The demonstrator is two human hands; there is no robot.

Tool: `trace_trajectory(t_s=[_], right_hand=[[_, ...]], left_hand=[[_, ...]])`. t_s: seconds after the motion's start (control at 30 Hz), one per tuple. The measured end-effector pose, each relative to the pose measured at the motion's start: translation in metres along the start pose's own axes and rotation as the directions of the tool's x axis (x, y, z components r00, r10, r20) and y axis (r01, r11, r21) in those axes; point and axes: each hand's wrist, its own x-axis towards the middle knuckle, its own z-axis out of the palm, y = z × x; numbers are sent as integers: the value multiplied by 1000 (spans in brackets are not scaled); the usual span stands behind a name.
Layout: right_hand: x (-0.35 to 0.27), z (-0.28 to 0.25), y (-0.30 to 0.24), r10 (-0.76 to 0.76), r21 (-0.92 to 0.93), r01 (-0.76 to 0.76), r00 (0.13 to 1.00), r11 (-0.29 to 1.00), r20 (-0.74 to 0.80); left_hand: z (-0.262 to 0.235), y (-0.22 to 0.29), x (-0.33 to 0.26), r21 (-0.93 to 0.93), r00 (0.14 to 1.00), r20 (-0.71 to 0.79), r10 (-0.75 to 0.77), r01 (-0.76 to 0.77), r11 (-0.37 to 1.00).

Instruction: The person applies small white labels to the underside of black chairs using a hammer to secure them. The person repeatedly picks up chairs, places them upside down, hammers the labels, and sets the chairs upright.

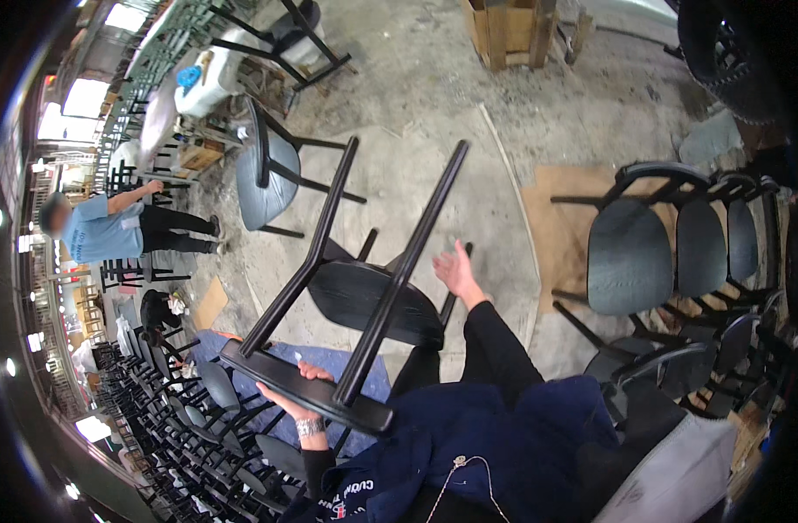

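A black wooden chair (364, 296) is tipped over in front of me, its top back rail nearest me and its round seat further out. My left hand (301, 394) grips that back rail from below; a metal bracelet is on the wrist. My right hand (457, 268) is raised beside the chair's seat and legs, fingers spread, holding nothing. Whether it touches a chair leg I cannot tell. My dark sleeves and jacket fill the lower middle.
A row of black chairs (678, 244) stands at the right on cardboard. Another chair (272, 174) lies tilted on the concrete floor ahead. Stacked chairs (181, 427) fill the lower left. A person in a light blue shirt (111, 228) works at the left. A wooden crate (508, 30) sits far ahead.
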Motion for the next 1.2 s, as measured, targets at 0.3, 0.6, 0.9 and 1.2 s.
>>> trace_trajectory(t_s=[0.3, 0.6, 0.9, 1.2], right_hand=[[-58, 194, -290, -440, 278, 342, 708, 898, 552], [-149, 302, -489, -713, 85, 775, 526, 627, 463], [-197, 289, -713, -731, -273, 956, 265, 111, 629], [-175, 239, -963, -556, -360, 919, 386, 161, 736]], left_hand=[[66, -2, 76, 192, 990, -121, 68, -44, 980], [144, -105, 387, 671, 995, 49, 85, -96, 735], [440, -396, 542, 612, 986, 6, -165, 127, 780], [639, -719, 558, 564, 880, 74, -469, 351, 747]])
